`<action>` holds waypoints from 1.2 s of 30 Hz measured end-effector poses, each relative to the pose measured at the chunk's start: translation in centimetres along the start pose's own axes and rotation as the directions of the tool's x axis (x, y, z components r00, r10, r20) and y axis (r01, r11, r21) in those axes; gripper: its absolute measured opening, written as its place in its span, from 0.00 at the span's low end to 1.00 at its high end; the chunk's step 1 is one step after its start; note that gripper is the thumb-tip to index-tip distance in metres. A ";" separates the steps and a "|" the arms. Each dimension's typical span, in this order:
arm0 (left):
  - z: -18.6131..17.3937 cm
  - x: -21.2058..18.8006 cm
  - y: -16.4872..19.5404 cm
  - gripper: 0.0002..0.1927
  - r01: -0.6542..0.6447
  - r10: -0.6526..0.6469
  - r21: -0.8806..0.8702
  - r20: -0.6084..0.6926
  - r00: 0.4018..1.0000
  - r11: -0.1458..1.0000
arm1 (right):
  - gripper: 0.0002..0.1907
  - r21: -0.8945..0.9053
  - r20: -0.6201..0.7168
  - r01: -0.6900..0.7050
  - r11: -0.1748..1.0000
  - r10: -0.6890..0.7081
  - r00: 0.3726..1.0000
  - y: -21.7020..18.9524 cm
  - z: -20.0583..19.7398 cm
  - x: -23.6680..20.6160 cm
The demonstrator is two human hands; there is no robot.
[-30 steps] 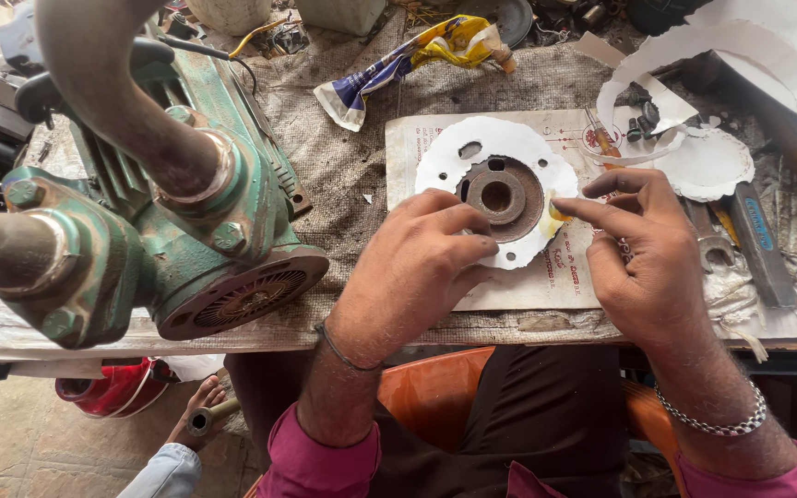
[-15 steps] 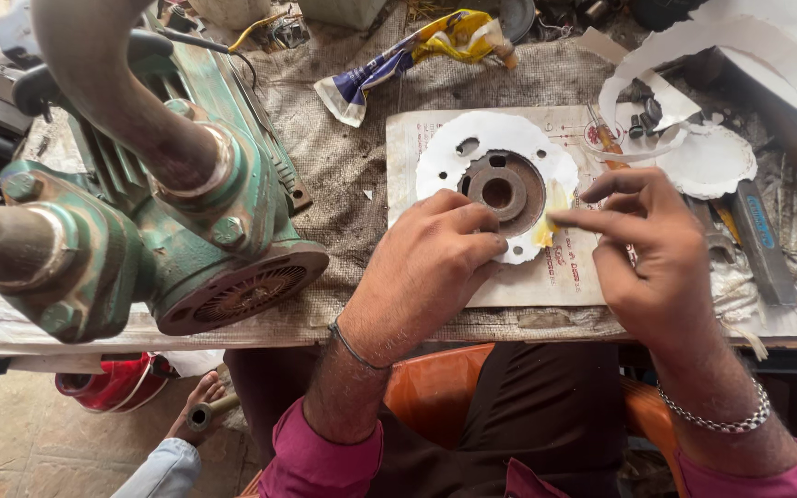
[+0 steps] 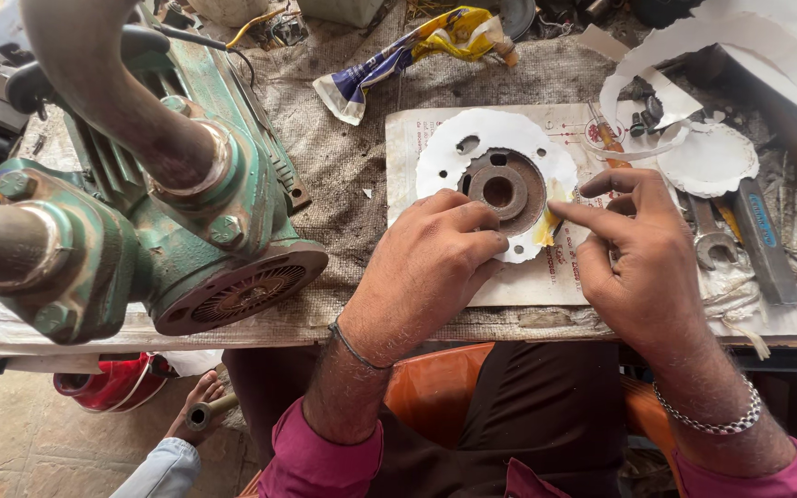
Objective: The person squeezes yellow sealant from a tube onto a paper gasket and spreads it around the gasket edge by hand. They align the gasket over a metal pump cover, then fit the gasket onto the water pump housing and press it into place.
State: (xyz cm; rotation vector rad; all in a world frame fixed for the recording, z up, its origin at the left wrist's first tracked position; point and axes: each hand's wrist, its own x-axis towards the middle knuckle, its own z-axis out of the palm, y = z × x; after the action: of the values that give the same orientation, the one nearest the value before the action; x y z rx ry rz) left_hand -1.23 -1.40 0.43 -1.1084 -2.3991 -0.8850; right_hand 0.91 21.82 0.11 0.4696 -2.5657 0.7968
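L hand (image 3: 431,267) is resting knuckles-up on the near-left edge of the white paper gasket (image 3: 454,152), fingers curled together & pressing the paper down against the round metal flange (image 3: 502,189) under it. R hand (image 3: 643,254) is reaching in from the right w/ index finger stretched out, tip touching the gasket's right edge by a yellowish smear (image 3: 546,226), prob. glue or grease, hard to tell at this res. Other R fingers are loosely bent; not pinching anything that I can see.

Gasket + flange are sitting on a pale printed board (image 3: 528,277) lying on the cloth-covered bench (image 3: 343,157), roughly centre of view. The flange's centre hole is showing through the gasket's cut-out.

Left of the board a big green pump (image 3: 186,231) w/ pipe ends is lying on the bench. A wrench (image 3: 707,235) & a blue-handled tool (image 3: 763,240) are lying just right of the R hand; cut paper scraps (image 3: 707,157) beyond them. A crumpled blue-yellow wrapper (image 3: 417,51) is lying at the far side. Below the bench edge, another person's hand (image 3: 197,406) is holding a short pipe bit near a red container (image 3: 108,383).
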 end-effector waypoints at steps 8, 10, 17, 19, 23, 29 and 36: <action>0.1 0.0 0.0 0.09 0.008 -0.008 0.006 -0.001 1.000 1.000 | 0.23 0.186 0.054 -0.050 0.981 0.041 0.998 0.3 -0.3 -0.5; 0.1 0.0 0.0 0.09 0.000 0.000 0.003 -0.006 1.000 1.000 | 0.23 0.273 0.028 -0.083 0.958 0.078 0.997 0.4 -0.5 -0.5; -0.3 0.1 0.2 0.14 -0.004 0.004 -0.074 -0.009 1.000 0.997 | 0.24 0.286 -0.066 -0.116 0.951 0.141 0.988 0.5 -0.6 -0.3; -0.6 0.1 0.2 0.17 -0.016 0.013 -0.095 -0.038 0.999 0.995 | 0.23 0.279 -0.070 -0.121 0.953 0.146 0.987 0.6 -0.5 -0.3; -1.5 -0.2 -0.4 0.19 0.003 -0.005 -0.082 -0.024 1.000 0.997 | 0.23 0.263 -0.073 -0.103 0.959 0.126 0.989 0.6 -0.5 -0.3; -1.0 -0.3 -0.5 0.11 -0.003 0.002 -0.058 -0.008 1.000 0.998 | 0.23 0.258 -0.065 -0.088 0.962 0.108 0.992 0.5 -0.5 -0.3; 0.0 0.0 0.3 0.09 -0.008 0.007 -0.010 -0.027 1.000 1.000 | 0.23 0.147 0.033 -0.157 0.977 0.154 0.988 0.2 -0.1 0.1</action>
State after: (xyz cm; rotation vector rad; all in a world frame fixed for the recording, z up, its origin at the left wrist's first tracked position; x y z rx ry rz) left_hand -1.00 -1.27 0.52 -1.1014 -2.3694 -0.9055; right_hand 0.79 21.98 0.14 0.3261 -2.5981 1.0496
